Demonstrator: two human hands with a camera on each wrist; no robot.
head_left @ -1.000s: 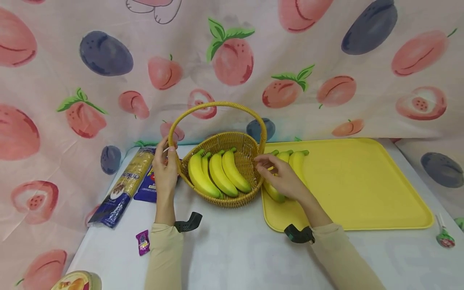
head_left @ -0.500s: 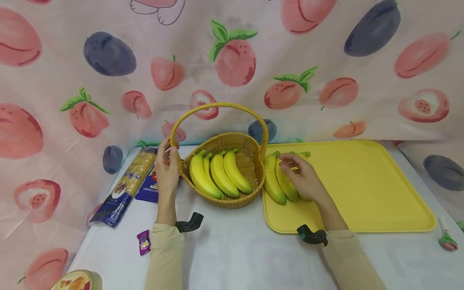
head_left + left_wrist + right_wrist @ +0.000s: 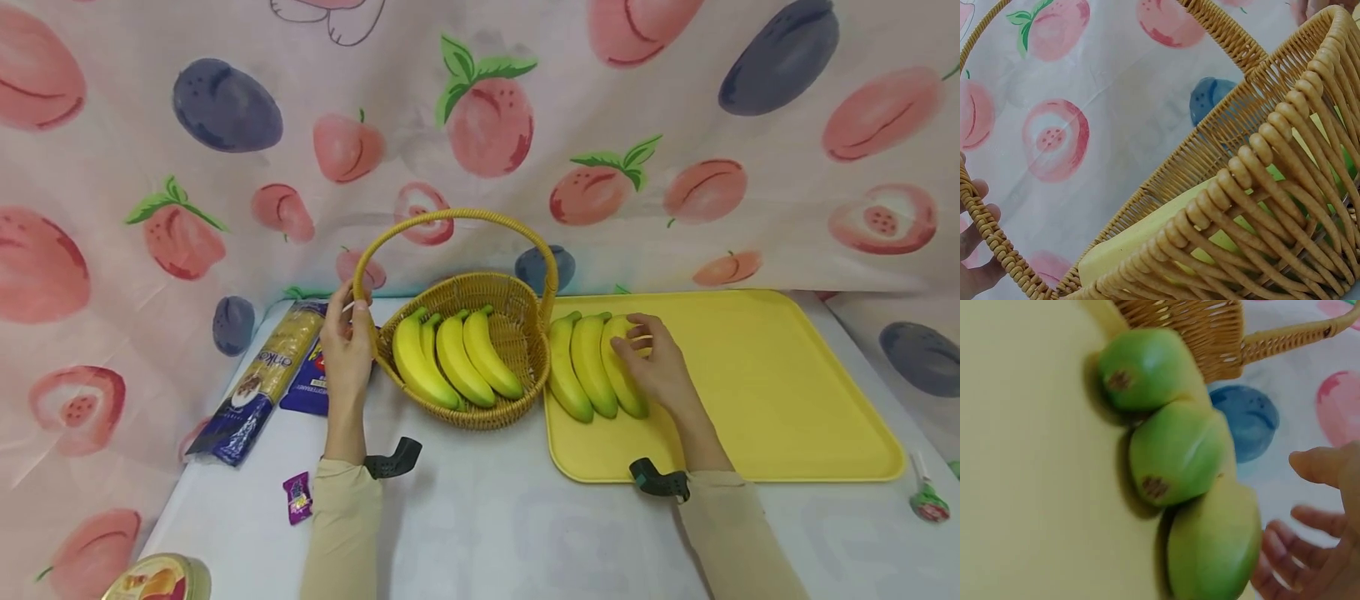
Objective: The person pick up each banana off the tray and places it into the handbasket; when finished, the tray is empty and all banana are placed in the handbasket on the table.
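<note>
My left hand (image 3: 348, 354) holds the left side of the handle of a yellow wicker basket (image 3: 480, 421); in the left wrist view its fingertips (image 3: 988, 215) show at the woven handle. Several bananas (image 3: 453, 358) lie side by side in the basket's left part. Three more bananas (image 3: 594, 367) lie in a row on the left end of a yellow tray (image 3: 780, 392). Over the rightmost one hovers my right hand (image 3: 660, 362), thumb and fingers apart and loosely bent. The right wrist view shows the green ends of these bananas (image 3: 1175, 453), with the right fingers (image 3: 1291, 550) beside the nearest one.
A long blue-and-gold packet (image 3: 258, 379) and a blue bag (image 3: 309, 387) lie left of the basket. Nearer are a purple wrapped candy (image 3: 297, 497) and a round tub (image 3: 157, 579). A lollipop (image 3: 930, 504) lies right of the tray. Fruit-printed cloth (image 3: 480, 125) hangs behind.
My right hand has moved right, from beside the basket's rim across the tray bananas to the rightmost one. The left hand stays at the basket handle.
</note>
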